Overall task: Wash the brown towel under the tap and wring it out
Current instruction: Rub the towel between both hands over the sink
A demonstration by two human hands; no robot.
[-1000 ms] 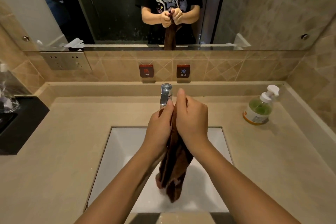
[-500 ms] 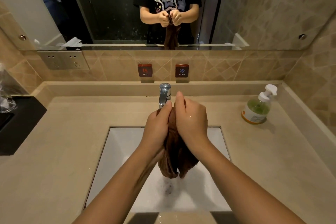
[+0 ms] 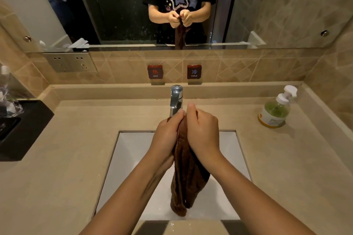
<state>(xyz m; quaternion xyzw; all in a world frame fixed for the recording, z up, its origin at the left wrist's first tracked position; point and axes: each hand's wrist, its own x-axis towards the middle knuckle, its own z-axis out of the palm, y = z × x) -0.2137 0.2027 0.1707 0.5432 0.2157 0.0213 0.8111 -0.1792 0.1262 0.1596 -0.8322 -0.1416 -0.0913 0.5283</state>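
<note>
Both hands meet just in front of the tap [image 3: 176,99], directly below its spout. The left hand [image 3: 167,136] and the right hand [image 3: 203,134] press side by side, each with its fingers curled round the bunched top of the brown towel [image 3: 188,177], so both grips are clamped on the cloth. The reflection in the mirror [image 3: 286,5] behind the tap shows the same two closed fists. Below the hands the towel hangs down from the tap's mouth into the white sink [image 3: 133,158], its lower end low in the basin.

I cannot tell whether water is running: the fingers hide the spout and no stream shows. Droplets lie on the counter edge [image 3: 177,225] on the near side of the tap, and the towel looks dark and heavy, so the wetting seems done. The hanging part falls in loose folds, not a tight twist, so I judge the wringing not yet finished. A soap bottle [image 3: 275,112] stands well right of the tap.
</note>
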